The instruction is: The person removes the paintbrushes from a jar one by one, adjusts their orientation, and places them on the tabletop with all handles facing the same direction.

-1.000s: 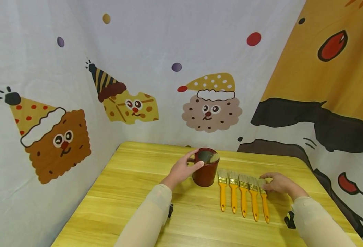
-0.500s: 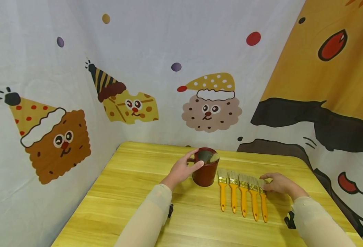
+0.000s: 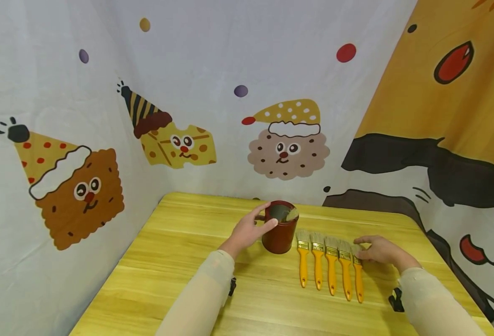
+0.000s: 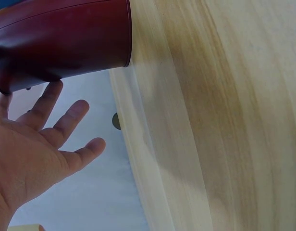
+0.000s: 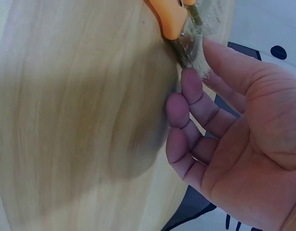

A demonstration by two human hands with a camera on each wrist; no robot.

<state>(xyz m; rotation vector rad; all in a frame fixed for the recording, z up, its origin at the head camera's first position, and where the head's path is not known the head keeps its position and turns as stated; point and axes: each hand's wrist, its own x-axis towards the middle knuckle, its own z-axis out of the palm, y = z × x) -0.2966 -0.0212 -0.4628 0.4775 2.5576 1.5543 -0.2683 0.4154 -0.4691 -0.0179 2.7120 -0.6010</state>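
Note:
A dark red cup (image 3: pixel 278 233) stands on the yellow wooden table (image 3: pixel 175 261) with one brush head (image 3: pixel 291 215) leaning out of it. My left hand (image 3: pixel 248 229) rests against the cup's left side; in the left wrist view its fingers (image 4: pixel 66 118) lie straight beside the cup (image 4: pixel 61 41). Right of the cup, several yellow-handled brushes (image 3: pixel 331 268) lie in a row, bristles away from me. My right hand (image 3: pixel 379 251) touches the head of the rightmost brush (image 3: pixel 358 280). The right wrist view shows a fingertip (image 5: pixel 191 82) at that brush's metal ferrule (image 5: pixel 185 45).
Printed cloth walls with cartoon biscuits enclose the table on the left, back and right. A black strap clip (image 3: pixel 232 286) hangs by my left sleeve and another (image 3: pixel 395 298) by my right. Bare table lies left of the cup and in front of the brushes.
The rightmost brush has been nudged left, so its handle now lies straighter and closer to its neighbour. My left hand and the cup have stayed put.

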